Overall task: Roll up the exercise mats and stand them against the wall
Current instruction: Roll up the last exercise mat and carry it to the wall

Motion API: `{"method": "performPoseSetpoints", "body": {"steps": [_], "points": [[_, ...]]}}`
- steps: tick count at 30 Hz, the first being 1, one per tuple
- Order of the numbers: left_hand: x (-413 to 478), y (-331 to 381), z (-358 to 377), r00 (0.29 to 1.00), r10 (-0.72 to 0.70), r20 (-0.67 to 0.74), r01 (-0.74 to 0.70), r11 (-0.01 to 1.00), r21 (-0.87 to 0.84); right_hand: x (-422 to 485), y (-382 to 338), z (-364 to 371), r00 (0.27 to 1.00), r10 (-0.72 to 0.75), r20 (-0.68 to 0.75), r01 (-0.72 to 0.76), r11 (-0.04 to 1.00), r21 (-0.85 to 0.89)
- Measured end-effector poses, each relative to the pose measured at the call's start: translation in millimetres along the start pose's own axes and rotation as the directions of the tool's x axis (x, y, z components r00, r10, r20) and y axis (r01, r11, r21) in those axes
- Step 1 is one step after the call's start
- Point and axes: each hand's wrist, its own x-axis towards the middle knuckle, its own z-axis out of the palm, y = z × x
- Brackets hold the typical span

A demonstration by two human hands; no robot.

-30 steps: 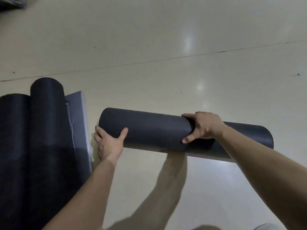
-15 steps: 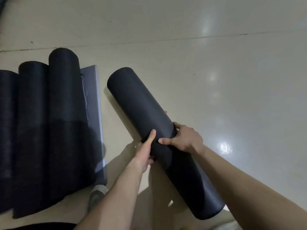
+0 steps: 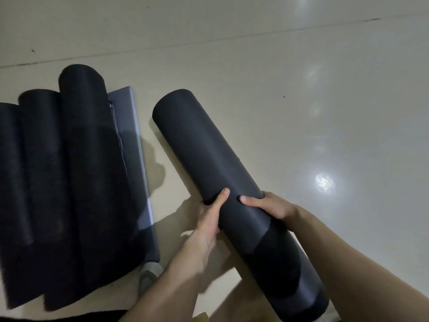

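A rolled dark exercise mat (image 3: 202,145) lies slanted across the middle, its far end pointing up and left, its near end at the bottom right. My left hand (image 3: 210,217) grips its left side, thumb laid on top. My right hand (image 3: 270,205) grips it from the right at the same place, thumb across the top. At the left stand three more rolled dark mats (image 3: 81,159) side by side.
A grey flat panel (image 3: 132,126) sits behind the right edge of the rolled mats at the left. Glossy beige tiled floor (image 3: 301,89) with light glare spreads up and right. A grey foot or sock (image 3: 148,274) shows below the mats.
The mat swung from lying crosswise to slanting with one end away from me. My left hand shifted from its left end to the middle, beside my right hand.
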Motion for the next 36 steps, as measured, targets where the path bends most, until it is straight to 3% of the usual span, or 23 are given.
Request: {"method": "performPoseSetpoints", "body": {"steps": [4, 9, 13, 18, 22, 27, 32, 36], "points": [[-42, 26, 3, 0.999, 0.04, -0.007, -0.04, 0.999, 0.025, -46, -19, 9, 0.998, 0.056, 0.026, -0.058, 0.995, 0.081], [-145, 91, 58, 0.988, 0.113, 0.104, -0.135, 0.961, 0.243, -166, -46, -2, 0.999, 0.032, -0.006, -0.029, 0.964, 0.265], [-257, 139, 148, 0.958, 0.129, 0.254, -0.228, 0.882, 0.413, -309, -78, -37, 0.993, -0.064, -0.101, 0.105, 0.873, 0.477], [-370, 175, 273, 0.911, 0.107, 0.399, -0.328, 0.773, 0.542, -463, -108, -81, 0.923, -0.116, -0.368, 0.335, 0.714, 0.615], [-424, 184, 352, 0.837, -0.007, 0.547, -0.393, 0.688, 0.61, -541, -120, -109, 0.809, -0.09, -0.581, 0.533, 0.528, 0.661], [-455, 185, 425, 0.723, -0.198, 0.661, -0.491, 0.526, 0.695, -580, -118, -119, 0.655, 0.051, -0.754, 0.713, 0.291, 0.638], [-450, 176, 465, 0.631, -0.438, 0.64, -0.583, 0.277, 0.764, -579, -105, -101, 0.525, 0.251, -0.813, 0.825, 0.085, 0.559], [-445, 144, 468, 0.607, -0.558, 0.567, -0.654, 0.055, 0.754, -558, -76, -66, 0.489, 0.408, -0.771, 0.865, -0.114, 0.488]]}}
